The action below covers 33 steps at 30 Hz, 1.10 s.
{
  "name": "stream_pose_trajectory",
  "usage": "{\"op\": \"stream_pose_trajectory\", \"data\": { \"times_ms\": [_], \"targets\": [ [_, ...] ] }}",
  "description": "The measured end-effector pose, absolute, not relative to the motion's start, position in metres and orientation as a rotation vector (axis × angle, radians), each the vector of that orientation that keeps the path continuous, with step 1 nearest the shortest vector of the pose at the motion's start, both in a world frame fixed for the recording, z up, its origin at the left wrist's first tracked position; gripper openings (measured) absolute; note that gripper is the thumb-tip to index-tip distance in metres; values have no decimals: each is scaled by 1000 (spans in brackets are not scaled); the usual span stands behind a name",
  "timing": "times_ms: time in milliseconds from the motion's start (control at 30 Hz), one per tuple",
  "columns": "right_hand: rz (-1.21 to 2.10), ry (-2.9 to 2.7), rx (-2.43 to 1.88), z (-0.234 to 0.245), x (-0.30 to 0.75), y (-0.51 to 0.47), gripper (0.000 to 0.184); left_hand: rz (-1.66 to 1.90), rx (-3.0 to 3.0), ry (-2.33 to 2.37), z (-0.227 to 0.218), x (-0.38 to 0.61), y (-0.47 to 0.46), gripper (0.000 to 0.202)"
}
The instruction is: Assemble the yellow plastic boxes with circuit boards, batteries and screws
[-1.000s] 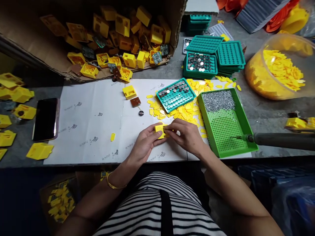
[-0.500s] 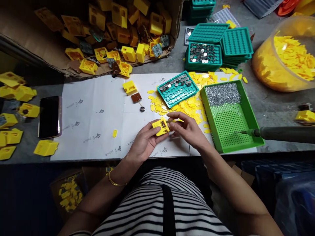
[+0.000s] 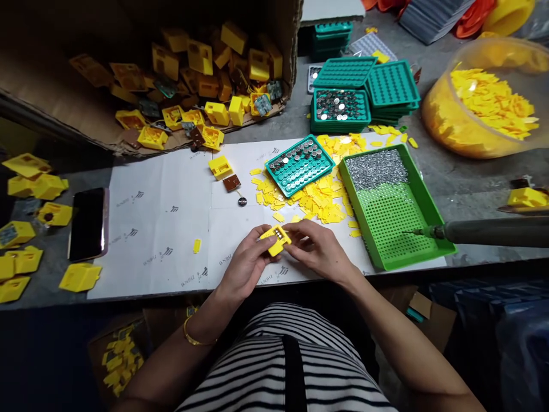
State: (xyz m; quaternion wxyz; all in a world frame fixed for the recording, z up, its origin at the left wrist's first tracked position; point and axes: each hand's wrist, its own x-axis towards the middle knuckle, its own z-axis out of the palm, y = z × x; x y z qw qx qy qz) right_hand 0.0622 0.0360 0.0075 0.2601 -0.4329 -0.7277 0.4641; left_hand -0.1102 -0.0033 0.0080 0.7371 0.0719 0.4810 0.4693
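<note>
My left hand [image 3: 245,264] and my right hand [image 3: 315,247] both grip one small yellow plastic housing [image 3: 275,239] just above the white paper sheet [image 3: 163,217] near the table's front edge. The housing is tilted, with small round metal parts showing in its open face. Fingers of both hands curl round it. Beyond the hands lie a heap of small yellow plastic pieces [image 3: 319,197] and a teal tray of button cells [image 3: 299,164]. A separate yellow housing [image 3: 220,167], a brown circuit board [image 3: 231,183] and a loose button cell [image 3: 242,201] rest on the paper to the left.
A green tray of screws [image 3: 392,197] lies to the right, with an electric screwdriver [image 3: 484,232] reaching over it. Stacked teal trays [image 3: 364,94] and a bowl of yellow pieces [image 3: 489,97] stand behind. A cardboard box of yellow housings [image 3: 193,74], a phone [image 3: 88,223] and loose housings [image 3: 30,217] are left.
Both hands with the yellow housing have come slightly nearer the table's front edge, and my right hand has closed back onto the housing. The housing has tilted.
</note>
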Motion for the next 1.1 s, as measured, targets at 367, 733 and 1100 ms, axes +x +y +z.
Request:
{"op": "stream_pose_trajectory", "data": {
  "times_ms": [367, 733, 1100],
  "targets": [
    [337, -2149, -1851, 1, 86, 81, 21, 903, 120, 1029, 15, -106, -8, 31],
    [932, -1822, -1372, 16, 84, 56, 18, 883, 181, 1015, 17, -97, 0, 31],
    [1440, -1327, -1385, 14, 85, 17, 25, 935, 123, 1007, 9, -82, -2, 27]
  ]
}}
